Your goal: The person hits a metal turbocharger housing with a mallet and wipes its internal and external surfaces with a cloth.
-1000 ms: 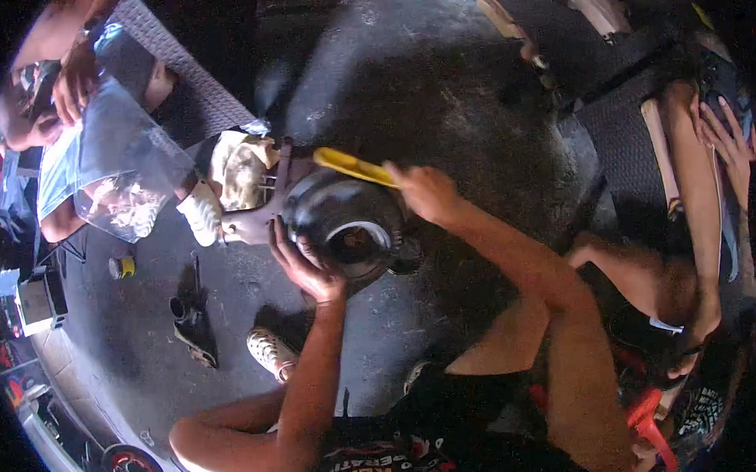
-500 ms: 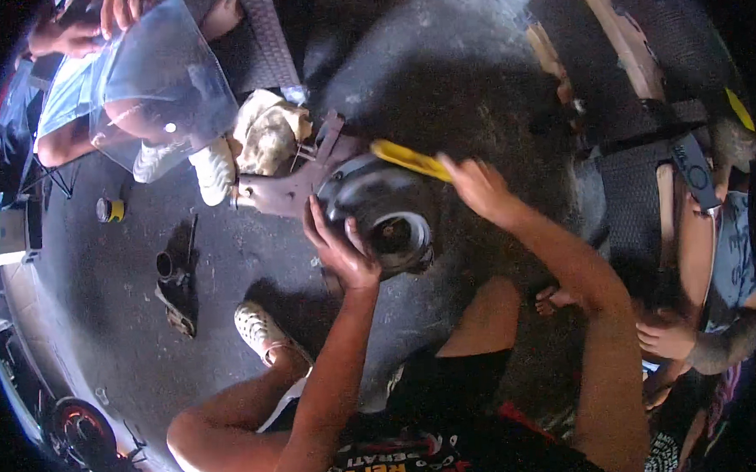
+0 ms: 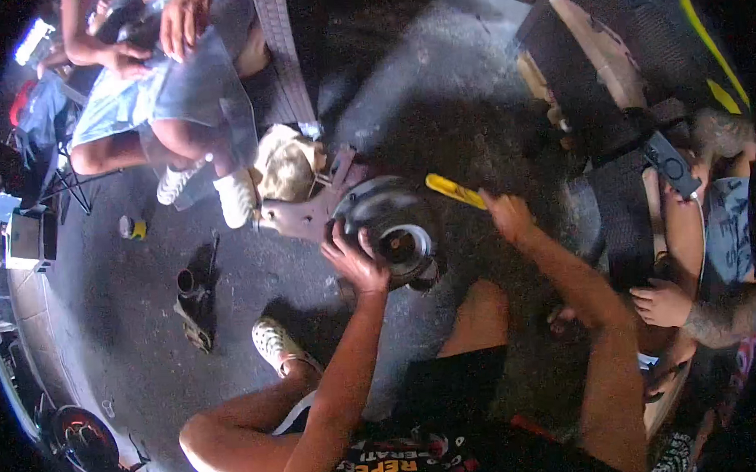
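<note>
A round, dark metal part [image 3: 368,204] with a pale ring around its central opening stands on the floor in front of me. It seems joined to a brownish metal arm [image 3: 297,221] on its left side. My left hand [image 3: 358,258] grips its near left side, fingers spread over the curved surface. My right hand [image 3: 510,217] is closed around one end of a long, flat yellow tool [image 3: 454,190], perhaps a brush. The tool points up and left, apart from the round part; its working face is hidden.
A crumpled pale cloth [image 3: 286,164] lies behind the metal arm. Small metal parts [image 3: 193,299] and a small can [image 3: 131,227] sit on the floor to the left. One person [image 3: 190,134] holds a clear sheet at far left; another [image 3: 664,304] sits close on my right.
My right hand and the yellow tool have moved right, away from the round part. My left hand stays on it. The whole view has shifted slightly.
</note>
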### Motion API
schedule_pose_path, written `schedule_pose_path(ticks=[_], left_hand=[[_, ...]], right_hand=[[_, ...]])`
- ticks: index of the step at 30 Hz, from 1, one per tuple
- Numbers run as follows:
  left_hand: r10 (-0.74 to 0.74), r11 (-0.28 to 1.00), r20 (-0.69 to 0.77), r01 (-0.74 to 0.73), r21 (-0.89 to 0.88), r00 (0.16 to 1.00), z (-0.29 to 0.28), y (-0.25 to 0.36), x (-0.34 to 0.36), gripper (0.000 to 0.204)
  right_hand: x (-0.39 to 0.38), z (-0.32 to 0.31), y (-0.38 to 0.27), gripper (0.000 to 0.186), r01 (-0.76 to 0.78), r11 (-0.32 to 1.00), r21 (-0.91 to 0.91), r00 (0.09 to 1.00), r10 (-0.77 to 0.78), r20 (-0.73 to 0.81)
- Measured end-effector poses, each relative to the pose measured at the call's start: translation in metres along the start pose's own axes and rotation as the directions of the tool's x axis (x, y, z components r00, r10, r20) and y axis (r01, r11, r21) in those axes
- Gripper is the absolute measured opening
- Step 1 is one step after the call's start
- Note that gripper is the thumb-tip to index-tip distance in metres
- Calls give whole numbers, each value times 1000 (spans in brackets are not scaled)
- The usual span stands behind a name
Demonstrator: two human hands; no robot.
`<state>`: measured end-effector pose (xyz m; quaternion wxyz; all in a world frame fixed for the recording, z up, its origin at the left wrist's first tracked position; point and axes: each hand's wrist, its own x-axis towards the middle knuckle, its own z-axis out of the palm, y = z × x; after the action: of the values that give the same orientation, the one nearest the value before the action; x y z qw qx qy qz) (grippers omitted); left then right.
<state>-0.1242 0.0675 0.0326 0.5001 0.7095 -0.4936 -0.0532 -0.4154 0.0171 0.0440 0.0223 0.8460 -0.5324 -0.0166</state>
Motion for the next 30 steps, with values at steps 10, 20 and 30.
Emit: schedule_pose_path(ticks=[10, 20, 30], left_hand=[[209, 911, 685, 115, -395, 698, -59, -35, 65, 45], [39, 814, 990, -579, 48, 137, -94, -9, 151, 51], [-57, 897, 995, -433, 87, 80, -60, -3, 171, 48]], right_hand=[[40, -44, -281, 64, 157, 527, 835, 834, 382, -397], [14, 48, -135, 64, -515, 32, 856, 378, 905, 194], [14, 133, -158, 66, -408, -256, 876, 348, 843, 409]])
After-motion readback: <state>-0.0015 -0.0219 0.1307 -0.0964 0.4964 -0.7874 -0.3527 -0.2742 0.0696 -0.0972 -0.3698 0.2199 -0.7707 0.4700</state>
